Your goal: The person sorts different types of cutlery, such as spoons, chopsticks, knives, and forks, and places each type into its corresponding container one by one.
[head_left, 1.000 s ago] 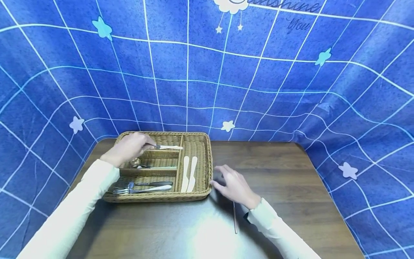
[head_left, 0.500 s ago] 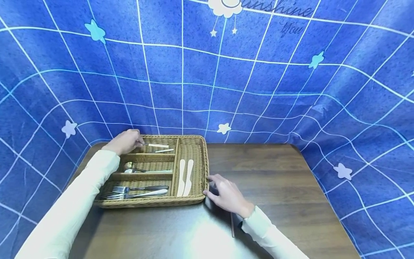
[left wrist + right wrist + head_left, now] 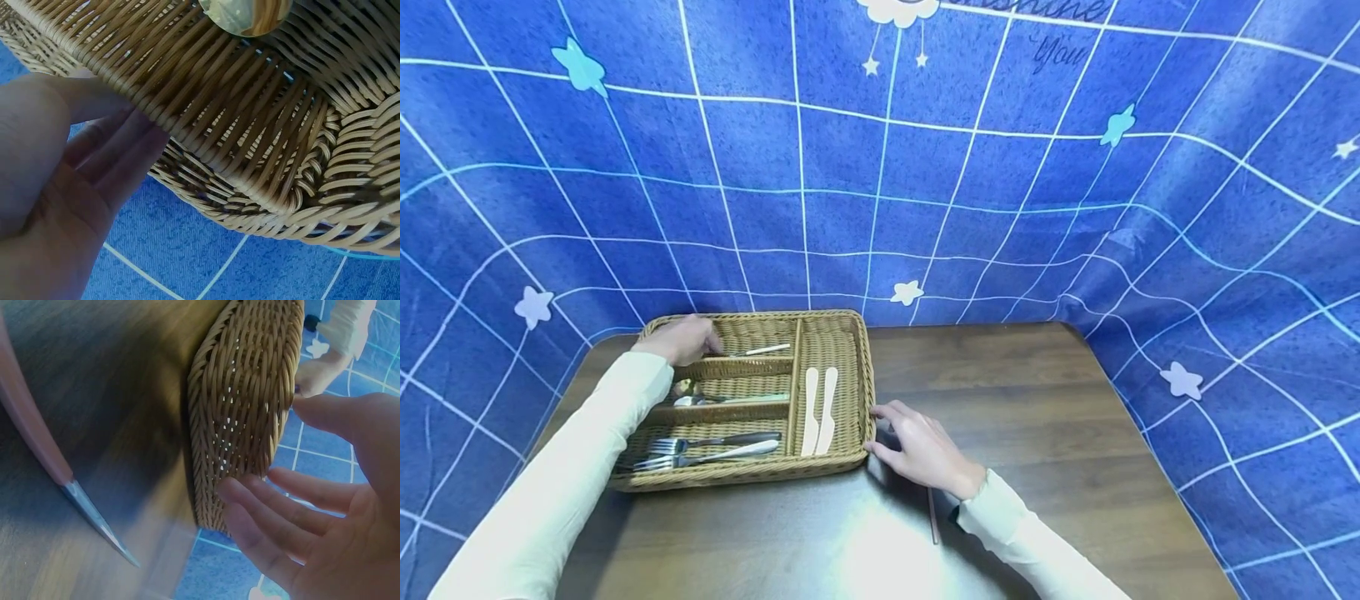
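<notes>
A wicker cutlery tray (image 3: 737, 475) with divided compartments lies on the table. My left hand (image 3: 681, 340) reaches into its back left compartment; in the left wrist view its fingertips vanish behind a woven divider (image 3: 219, 125). Just right of that hand lies a slim utensil with a white handle (image 3: 767, 349); I cannot tell whether the hand holds it. My right hand (image 3: 925, 447) rests its extended fingertips against the tray's right side (image 3: 244, 412). Below that hand, on the table, lies a utensil with a pink handle (image 3: 31, 419) and a narrow metal end.
Two cream knives (image 3: 811, 412) lie in the right compartment. Forks (image 3: 722, 452), one dark-handled and one silver, occupy the front compartment. Spoons (image 3: 683, 400) sit in the middle one. A blue grid-patterned cloth (image 3: 880, 208) hangs behind and beside the wooden table (image 3: 985, 375).
My left hand, earlier holding a white-handled utensil over the back compartment, has moved left and then lower into it. My right hand has come to the tray's side and stayed there.
</notes>
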`<state>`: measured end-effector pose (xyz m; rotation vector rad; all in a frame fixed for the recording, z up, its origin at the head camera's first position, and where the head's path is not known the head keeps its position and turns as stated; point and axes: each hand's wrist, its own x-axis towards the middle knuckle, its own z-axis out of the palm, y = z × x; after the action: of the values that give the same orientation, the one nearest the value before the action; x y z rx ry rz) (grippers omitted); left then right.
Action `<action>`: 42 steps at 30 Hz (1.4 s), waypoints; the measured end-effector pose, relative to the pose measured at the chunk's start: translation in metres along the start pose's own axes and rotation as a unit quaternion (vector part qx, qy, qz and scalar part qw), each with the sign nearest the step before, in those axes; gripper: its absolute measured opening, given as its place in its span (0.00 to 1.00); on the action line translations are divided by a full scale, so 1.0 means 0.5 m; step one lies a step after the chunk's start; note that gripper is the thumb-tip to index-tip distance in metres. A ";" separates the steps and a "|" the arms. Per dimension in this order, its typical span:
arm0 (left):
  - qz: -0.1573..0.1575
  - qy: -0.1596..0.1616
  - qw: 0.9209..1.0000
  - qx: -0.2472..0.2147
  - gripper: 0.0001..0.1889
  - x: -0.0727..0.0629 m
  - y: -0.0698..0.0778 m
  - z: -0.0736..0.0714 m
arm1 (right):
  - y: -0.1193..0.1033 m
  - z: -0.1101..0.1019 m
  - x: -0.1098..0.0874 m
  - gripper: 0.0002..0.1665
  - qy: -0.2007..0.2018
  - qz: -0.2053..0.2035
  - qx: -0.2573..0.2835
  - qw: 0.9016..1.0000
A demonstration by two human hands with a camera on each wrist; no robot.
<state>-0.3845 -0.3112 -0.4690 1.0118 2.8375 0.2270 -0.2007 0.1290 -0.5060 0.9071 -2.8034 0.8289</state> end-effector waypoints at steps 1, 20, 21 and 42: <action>0.002 -0.001 1.000 0.002 0.23 -0.001 -0.003 -0.001 | 0.000 0.000 0.002 0.30 0.003 -0.004 0.001 1.000; -0.104 0.101 0.987 -0.067 0.18 -0.123 0.072 -0.039 | 0.024 -0.007 -0.022 0.24 0.024 0.020 -0.006 0.999; -0.110 0.121 0.984 -0.077 0.19 -0.143 0.089 -0.039 | 0.027 -0.007 -0.030 0.21 0.028 0.028 -0.012 0.999; -0.398 0.196 0.892 -0.094 0.28 -0.389 0.170 0.095 | 0.048 0.002 -0.152 0.21 -0.004 0.147 -0.101 0.984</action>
<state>-0.1747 -0.3650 -0.4880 -0.3122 3.1987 0.6469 -0.1516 0.1845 -0.5359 0.4767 -3.0015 0.5532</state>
